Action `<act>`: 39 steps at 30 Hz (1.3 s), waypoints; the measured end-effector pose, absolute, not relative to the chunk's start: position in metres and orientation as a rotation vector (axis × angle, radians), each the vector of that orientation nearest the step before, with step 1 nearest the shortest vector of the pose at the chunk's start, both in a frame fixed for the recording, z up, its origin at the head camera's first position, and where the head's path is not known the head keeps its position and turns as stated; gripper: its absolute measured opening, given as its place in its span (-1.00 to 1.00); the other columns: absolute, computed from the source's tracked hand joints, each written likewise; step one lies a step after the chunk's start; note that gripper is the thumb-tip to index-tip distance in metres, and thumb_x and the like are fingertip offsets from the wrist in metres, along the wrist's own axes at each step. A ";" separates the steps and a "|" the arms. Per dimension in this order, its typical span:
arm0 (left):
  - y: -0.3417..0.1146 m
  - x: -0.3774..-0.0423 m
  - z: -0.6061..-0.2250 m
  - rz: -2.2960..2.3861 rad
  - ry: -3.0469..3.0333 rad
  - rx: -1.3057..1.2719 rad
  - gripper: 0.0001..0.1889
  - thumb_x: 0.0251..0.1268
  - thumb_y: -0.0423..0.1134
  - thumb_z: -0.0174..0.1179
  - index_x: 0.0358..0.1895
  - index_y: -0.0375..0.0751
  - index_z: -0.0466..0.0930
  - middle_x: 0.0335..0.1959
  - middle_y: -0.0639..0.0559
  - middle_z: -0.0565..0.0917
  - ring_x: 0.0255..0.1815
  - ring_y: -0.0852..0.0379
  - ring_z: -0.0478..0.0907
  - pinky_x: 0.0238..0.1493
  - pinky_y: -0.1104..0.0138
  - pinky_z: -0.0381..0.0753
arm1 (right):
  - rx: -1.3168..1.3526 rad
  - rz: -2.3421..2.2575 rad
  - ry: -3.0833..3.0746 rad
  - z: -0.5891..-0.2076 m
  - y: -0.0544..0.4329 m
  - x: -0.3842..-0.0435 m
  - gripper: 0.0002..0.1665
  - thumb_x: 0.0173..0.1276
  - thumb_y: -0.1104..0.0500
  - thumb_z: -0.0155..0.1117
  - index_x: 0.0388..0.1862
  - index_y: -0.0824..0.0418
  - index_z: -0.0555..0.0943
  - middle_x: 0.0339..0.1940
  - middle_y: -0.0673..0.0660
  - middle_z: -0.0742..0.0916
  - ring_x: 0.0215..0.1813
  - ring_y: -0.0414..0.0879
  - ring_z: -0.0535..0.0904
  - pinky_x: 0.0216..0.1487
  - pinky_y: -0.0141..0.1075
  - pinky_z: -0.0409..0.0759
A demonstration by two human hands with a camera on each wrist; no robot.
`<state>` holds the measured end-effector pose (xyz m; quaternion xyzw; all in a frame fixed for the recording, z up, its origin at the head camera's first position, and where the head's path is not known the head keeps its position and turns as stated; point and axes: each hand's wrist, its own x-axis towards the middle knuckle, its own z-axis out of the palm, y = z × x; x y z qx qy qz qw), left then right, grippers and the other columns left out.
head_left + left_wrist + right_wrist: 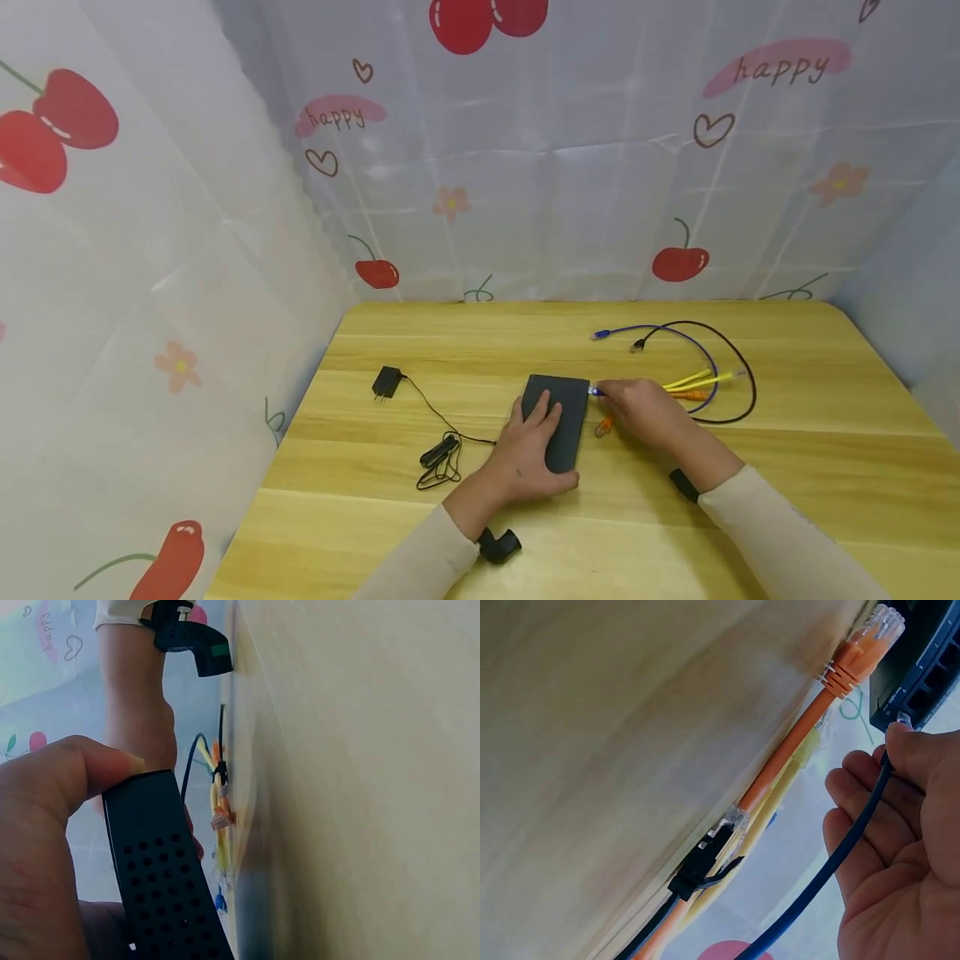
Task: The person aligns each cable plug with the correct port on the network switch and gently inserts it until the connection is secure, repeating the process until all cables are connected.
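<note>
A flat black network switch (572,421) lies on the table. My left hand (525,458) grips it, fingers spread over its top and thumb at the near side; the left wrist view shows the thumb on the edge of its perforated side (161,862). At the switch's right side, my right hand (648,412) pinches the plug of a blue network cable (832,862) between thumb and fingers. That plug (904,718) meets an end port in the row; how deep it sits is hidden by the thumb. Beside this hand lies an orange cable plug (862,652).
Yellow cables (690,383), a black cable (750,367) and a blue plug (602,335) lie at the right. On the left are a power adapter (387,382) and its bundled cord (439,454), running toward the switch. A wooden table (337,500) meets curtains behind.
</note>
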<state>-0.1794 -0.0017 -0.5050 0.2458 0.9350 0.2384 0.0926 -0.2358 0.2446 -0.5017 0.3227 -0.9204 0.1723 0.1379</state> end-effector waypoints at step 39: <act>0.002 -0.178 -0.506 0.635 2.828 0.786 0.01 0.07 0.30 0.23 0.59 -0.01 0.10 0.65 0.07 -0.06 0.58 -0.45 -0.28 0.39 -0.27 0.13 | 0.879 0.443 -2.793 -0.497 0.228 -0.238 -0.96 0.35 0.32 0.32 -0.32 0.25 0.66 -0.59 -0.01 0.66 -0.57 -0.24 0.53 -0.52 -0.32 0.46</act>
